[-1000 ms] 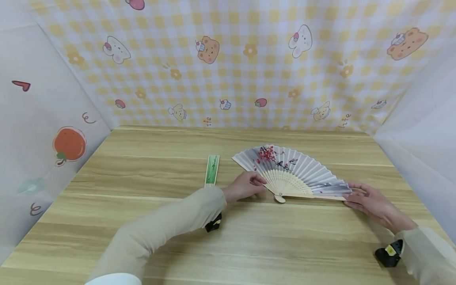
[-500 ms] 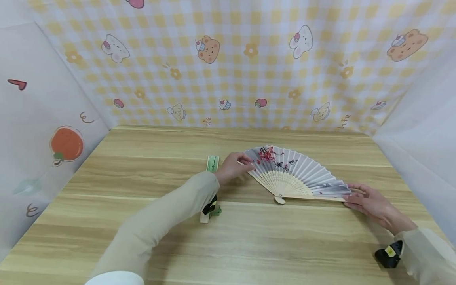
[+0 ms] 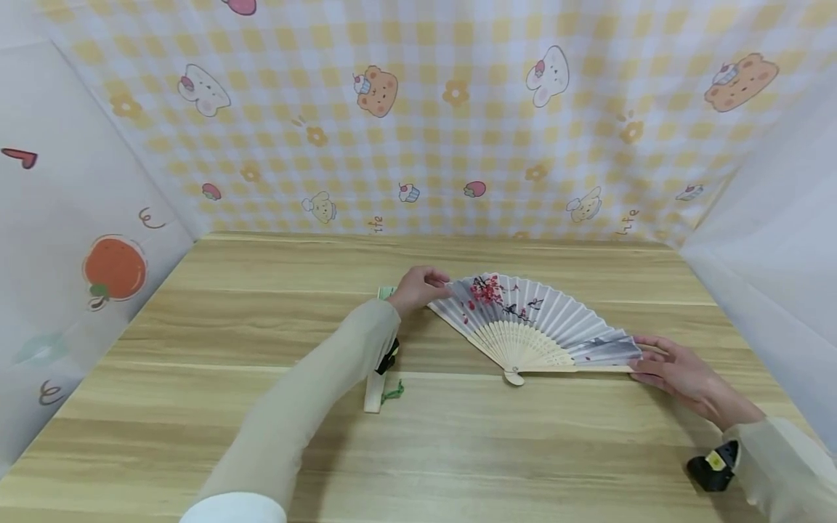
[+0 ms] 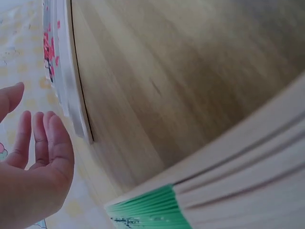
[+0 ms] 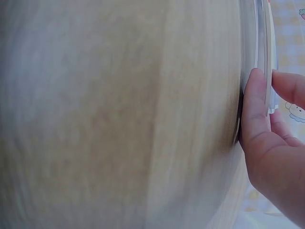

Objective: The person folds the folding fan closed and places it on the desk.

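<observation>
A folding fan (image 3: 523, 319) lies spread on the table, its pale leaf printed with red blossoms and its light ribs meeting at a pivot toward the person. My right hand (image 3: 673, 374) pinches the fan's right end; in the right wrist view the thumb (image 5: 288, 88) and fingers lie on either side of it. At the upper left corner of the fan is my left hand (image 3: 418, 288). The left wrist view shows that hand's thumb apart from its gently bent fingers (image 4: 59, 138), with the fan's edge beyond them and nothing held.
A closed green folding fan (image 3: 373, 392) with a green tassel (image 3: 394, 392) lies under the left forearm, partly hidden. The wooden table (image 3: 497, 450) is backed by a yellow checked cloth (image 3: 418, 145), with white cloth at both sides.
My left hand has moved from the ribs near the pivot, up along the fan's left edge to its upper corner. That edge first swung right, then back left. My right hand keeps its hold.
</observation>
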Demonstrator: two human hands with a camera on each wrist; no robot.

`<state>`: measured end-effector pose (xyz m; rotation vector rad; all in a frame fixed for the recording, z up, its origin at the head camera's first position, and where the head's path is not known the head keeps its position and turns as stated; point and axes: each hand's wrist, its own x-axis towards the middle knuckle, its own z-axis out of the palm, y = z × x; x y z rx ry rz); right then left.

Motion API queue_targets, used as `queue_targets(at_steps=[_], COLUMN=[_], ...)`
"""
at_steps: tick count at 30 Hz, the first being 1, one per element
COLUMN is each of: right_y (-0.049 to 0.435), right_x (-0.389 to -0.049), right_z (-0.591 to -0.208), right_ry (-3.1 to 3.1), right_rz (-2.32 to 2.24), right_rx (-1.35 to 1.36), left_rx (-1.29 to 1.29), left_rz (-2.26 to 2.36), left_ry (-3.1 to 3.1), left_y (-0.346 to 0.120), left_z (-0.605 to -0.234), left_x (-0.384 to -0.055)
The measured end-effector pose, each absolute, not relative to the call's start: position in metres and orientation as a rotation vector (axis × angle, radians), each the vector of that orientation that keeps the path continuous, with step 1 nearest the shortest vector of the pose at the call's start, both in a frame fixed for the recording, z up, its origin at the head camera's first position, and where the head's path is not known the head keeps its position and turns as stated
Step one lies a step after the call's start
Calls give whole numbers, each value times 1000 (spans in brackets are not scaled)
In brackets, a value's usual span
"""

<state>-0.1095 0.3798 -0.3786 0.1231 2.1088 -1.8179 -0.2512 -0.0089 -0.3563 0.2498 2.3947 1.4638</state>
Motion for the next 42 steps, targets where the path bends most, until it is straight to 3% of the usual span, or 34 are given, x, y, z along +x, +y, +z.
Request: queue_targets(at_steps=[42], right_y=[378], right_x=[-109], right_z=[-380], right_ry=[2184], right_rz=[-1737], right_rx=[141], left_rx=[183], left_rz=[1300], left_ry=[2421], left_y=[-3], left_z=[-369], left_x=[-266])
